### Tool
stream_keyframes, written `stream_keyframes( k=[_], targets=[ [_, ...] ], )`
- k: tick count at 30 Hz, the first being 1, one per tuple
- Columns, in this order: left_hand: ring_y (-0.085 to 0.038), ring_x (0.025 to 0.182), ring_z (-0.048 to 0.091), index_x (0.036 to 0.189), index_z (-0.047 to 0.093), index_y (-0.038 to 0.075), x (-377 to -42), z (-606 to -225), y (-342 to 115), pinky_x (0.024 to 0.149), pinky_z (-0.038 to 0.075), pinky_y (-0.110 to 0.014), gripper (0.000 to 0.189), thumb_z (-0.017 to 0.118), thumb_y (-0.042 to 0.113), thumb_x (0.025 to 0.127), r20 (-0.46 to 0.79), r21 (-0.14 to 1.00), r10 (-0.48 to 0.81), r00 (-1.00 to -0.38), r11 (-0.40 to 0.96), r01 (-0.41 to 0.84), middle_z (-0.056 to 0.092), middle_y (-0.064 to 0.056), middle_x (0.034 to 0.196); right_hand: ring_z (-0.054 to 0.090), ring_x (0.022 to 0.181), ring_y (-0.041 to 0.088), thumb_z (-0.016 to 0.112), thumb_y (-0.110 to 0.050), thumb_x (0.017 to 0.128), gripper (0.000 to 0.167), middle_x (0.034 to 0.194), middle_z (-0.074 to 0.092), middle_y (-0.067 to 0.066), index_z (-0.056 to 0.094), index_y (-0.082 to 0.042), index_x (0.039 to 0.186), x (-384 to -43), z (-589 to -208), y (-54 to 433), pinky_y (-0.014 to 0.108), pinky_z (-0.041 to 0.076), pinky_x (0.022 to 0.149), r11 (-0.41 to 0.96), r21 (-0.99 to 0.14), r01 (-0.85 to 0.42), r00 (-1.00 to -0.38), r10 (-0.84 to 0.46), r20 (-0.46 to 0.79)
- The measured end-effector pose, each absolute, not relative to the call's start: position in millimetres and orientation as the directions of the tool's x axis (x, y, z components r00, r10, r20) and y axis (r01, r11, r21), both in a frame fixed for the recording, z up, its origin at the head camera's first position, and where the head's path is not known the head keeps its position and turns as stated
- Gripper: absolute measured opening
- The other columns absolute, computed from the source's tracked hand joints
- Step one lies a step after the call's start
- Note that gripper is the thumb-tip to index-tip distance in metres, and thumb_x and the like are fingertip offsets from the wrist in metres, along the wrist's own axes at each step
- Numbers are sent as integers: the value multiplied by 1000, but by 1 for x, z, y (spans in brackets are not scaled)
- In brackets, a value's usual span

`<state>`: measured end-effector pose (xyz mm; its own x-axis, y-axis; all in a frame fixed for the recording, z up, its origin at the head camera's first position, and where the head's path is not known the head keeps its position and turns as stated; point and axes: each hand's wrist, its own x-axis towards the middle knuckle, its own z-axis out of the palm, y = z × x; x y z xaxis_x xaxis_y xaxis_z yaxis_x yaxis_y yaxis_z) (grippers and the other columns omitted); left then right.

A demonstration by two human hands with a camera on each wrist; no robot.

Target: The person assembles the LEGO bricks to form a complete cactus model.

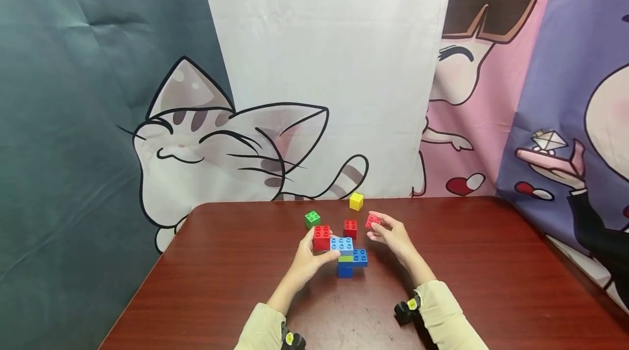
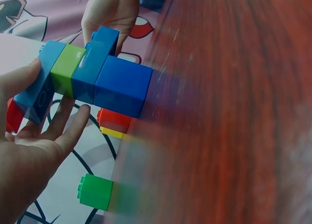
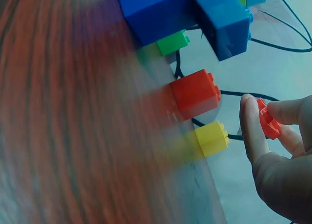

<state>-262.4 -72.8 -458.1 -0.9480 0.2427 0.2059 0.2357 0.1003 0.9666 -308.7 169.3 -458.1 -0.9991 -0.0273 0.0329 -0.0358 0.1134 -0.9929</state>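
Nearest, the L hand (image 1: 307,262) grips the stack up at its light blue blk (image 1: 341,245), thumb on the near face, other fingers round the far side. Below that thumb: a lime green blk (image 1: 345,258), a blue blk (image 1: 361,256) jutting right, then a dark blue blk (image 1: 345,271) as base (on the table or a hair above it, can't tell). The upper red blk (image 1: 321,237) sits out left, by the index finger.

Main risk, prob.: a narrow base w/ parts sticking out both sides. Too hard a thumb squeeze could twist the light blue blk off the green; a push down on the red end, w/ no blk under it, could tip the lot or pop a joint.

Right of the stack, the R hand (image 1: 396,237) pinches a small red piece (image 1: 373,221) btw thumb and fingertips, well off the L fingers. Such a light hold could let it turn or slip, so its studs might meet askew.

Just beyond the stack, btw both hands, a loose red blk (image 1: 350,229) stands where R fingers moving left could knock it. The jutting blue blk might catch them too. Past the L fingertips is a green blk (image 1: 312,219); farthest, beyond both hands, a yellow blk (image 1: 356,201) near the table's (image 1: 221,273) far edge, prob. no obstacle.
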Motion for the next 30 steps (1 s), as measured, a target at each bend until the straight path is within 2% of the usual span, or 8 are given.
stream_keyframes(
  k=[4,12,16,24,30],
  targets=[
    [-29,121,57,132,48,4,-263,-457,-74,100,51,-35,57,76,18,84,213,964,238,-948,105,243,61,-15,126,73,81,16,61,-9,95,46,105,58,15,49,2,138,-307,-454,166,22,58,74,113,-992,-49,-999,-27,46],
    [-29,120,57,131,49,6,-262,-457,-73,99,52,-33,55,76,18,84,216,962,247,-945,109,249,61,-16,126,73,74,15,67,-16,92,46,93,67,5,55,4,131,-299,-447,163,28,59,75,102,-995,-20,-1000,-24,18],
    [-28,120,57,132,49,6,-261,-456,-73,98,52,-33,56,76,19,85,211,964,247,-946,110,244,61,-15,126,72,70,12,67,-18,92,45,87,69,1,55,7,127,-296,-442,162,32,60,76,97,-994,-39,-997,-66,33],
    [-26,115,59,131,48,3,-261,-453,-72,95,53,-30,53,73,15,86,234,959,249,-940,102,265,61,-17,124,66,64,11,63,-16,94,37,78,66,-4,53,10,118,-290,-436,160,22,56,64,97,-993,-69,-987,-153,54],
    [-27,115,60,130,48,3,-262,-453,-76,94,53,-27,54,74,16,85,232,957,242,-942,116,266,61,-17,124,61,59,11,62,-15,93,32,77,64,-3,56,10,111,-289,-440,160,20,55,62,125,-989,-78,-974,-219,49]
  ],
)
